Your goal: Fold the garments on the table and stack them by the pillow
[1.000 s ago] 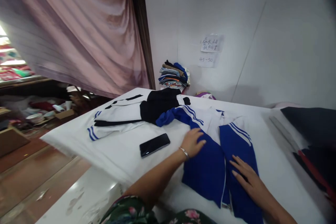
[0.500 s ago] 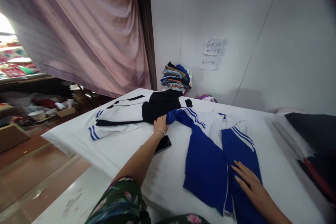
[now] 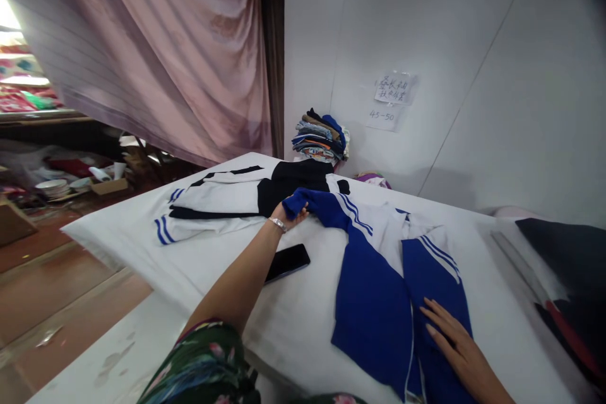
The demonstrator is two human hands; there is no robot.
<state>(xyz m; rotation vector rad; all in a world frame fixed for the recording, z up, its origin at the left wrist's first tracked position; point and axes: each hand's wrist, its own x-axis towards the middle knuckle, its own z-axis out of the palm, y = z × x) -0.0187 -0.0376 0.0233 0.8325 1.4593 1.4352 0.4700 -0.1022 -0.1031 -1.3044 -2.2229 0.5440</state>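
Note:
A blue and white zip jacket [image 3: 372, 303] with striped shoulders lies spread on the white table [image 3: 222, 284]. The end of its left-side sleeve is gripped in my left hand [image 3: 294, 214], lifted a little off the surface. My right hand [image 3: 449, 338] rests flat on the other blue sleeve, fingers stretched out. Below my left wrist lies a dark phone [image 3: 288, 262], partly covered by my forearm. Just beyond my left hand is a white and black garment [image 3: 222, 197] with blue-striped cuffs around it.
A stack of folded clothes [image 3: 319, 137] stands at the table's far edge by the wall. Dark garments [image 3: 563, 265] lie at the right. Two handwritten paper signs [image 3: 392, 88] hang on the wall. A pink curtain [image 3: 208, 44] hangs at the left.
My left hand has raised the jacket's sleeve end and turned, showing its fingers around the cuff. More of the phone shows. My right hand stays on the other sleeve.

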